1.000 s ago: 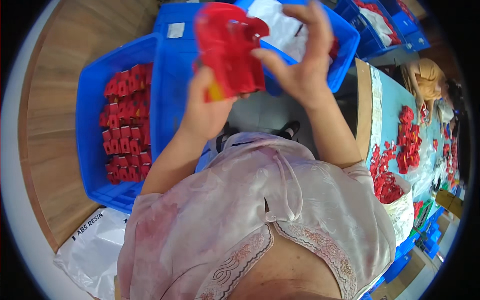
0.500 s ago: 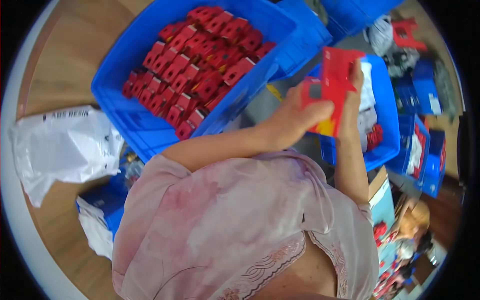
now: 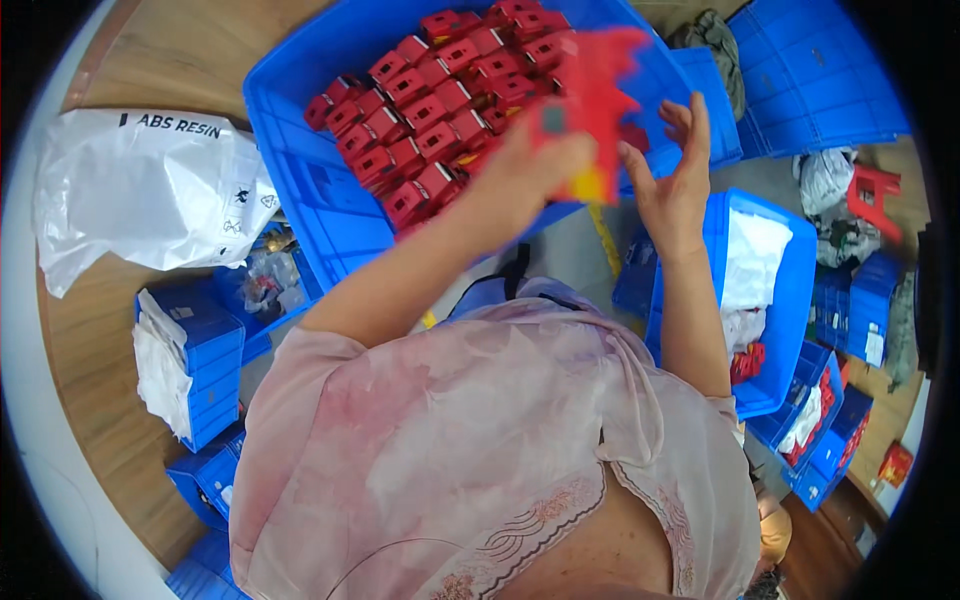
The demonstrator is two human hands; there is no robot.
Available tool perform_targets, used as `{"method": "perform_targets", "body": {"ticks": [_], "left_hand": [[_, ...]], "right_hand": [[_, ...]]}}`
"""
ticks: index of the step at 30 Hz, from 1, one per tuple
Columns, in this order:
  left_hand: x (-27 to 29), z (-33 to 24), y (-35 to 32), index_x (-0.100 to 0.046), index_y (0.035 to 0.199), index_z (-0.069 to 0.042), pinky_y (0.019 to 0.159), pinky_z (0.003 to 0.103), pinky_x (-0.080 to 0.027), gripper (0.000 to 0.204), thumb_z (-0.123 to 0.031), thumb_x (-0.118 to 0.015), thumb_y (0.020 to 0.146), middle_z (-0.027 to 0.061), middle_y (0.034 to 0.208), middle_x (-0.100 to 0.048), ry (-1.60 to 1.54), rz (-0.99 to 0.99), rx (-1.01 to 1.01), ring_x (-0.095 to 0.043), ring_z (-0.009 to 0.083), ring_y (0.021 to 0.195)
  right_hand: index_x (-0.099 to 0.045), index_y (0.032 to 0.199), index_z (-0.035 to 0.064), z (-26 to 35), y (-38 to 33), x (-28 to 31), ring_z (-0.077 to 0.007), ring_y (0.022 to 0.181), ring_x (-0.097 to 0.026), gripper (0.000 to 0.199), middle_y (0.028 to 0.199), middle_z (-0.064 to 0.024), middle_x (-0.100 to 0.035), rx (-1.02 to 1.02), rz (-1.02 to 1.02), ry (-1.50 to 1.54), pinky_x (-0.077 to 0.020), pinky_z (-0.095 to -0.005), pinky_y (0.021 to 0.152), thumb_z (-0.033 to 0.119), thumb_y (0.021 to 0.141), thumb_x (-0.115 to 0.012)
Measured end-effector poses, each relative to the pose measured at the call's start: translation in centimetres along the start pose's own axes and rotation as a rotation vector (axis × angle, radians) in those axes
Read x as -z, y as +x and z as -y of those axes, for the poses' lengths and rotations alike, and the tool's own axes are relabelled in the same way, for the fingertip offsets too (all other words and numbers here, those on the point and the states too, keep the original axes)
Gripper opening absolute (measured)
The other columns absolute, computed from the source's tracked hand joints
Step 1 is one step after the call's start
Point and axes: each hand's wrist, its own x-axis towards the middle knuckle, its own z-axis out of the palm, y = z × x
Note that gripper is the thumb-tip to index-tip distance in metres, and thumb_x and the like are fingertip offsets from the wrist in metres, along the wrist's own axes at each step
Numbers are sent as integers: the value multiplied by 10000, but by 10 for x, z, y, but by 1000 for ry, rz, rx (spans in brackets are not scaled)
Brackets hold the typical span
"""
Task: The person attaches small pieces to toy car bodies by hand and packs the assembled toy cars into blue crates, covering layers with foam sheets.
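My left hand [image 3: 530, 180] grips a red plastic housing [image 3: 598, 95] with a dark grey square patch and a yellow spot at its lower end. Motion blurs the housing, which is held up over the near right side of a large blue crate [image 3: 335, 225]. Inside that crate, rows of similar red plastic housings [image 3: 430, 110] lie packed together. My right hand [image 3: 675, 185] is beside the held housing, apart from it, its fingers spread and holding nothing.
A second blue crate [image 3: 790, 300] with white bags [image 3: 752, 260] and some red parts stands at the right. A white plastic sack [image 3: 150, 190] lies at the left, above smaller blue bins [image 3: 210, 360]. More blue crates [image 3: 820, 85] stand at the far right, near a red stool [image 3: 873, 200].
The red housing has moved left in my left hand, from near the right crate to over the large crate. My right hand has let go of it and opened. The view has shifted too.
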Motion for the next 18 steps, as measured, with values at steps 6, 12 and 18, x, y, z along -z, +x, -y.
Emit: {"method": "perform_targets", "body": {"ticks": [6,12,18], "left_hand": [[175,-28,31,-581,1300,-39,1010,475,-452,932,-715,-724,675,337,1270,-508,1233,-643,18,-535,448,1162],[269,-26,24,-547,1397,-178,1029,515,-431,932,-751,-698,677,325,1321,-488,1932,-578,352,-514,466,1218],[346,-4,49,-519,1427,-214,1052,521,-414,966,-778,-683,660,321,1415,-417,1795,-429,405,-453,480,1295]], "right_hand": [[-591,1295,37,-5,-20,-3,-316,1096,-615,502,1196,-175,-618,-263,214,14,-499,-384,946,100,829,-767],[-682,1174,70,-9,-27,-5,-334,1071,-618,343,1128,-175,-649,-182,254,-87,-502,-382,929,83,838,-748],[-701,1141,72,-7,-28,-7,-319,1064,-620,317,1124,-155,-652,-186,279,-103,-500,-384,936,63,828,-751]]}}
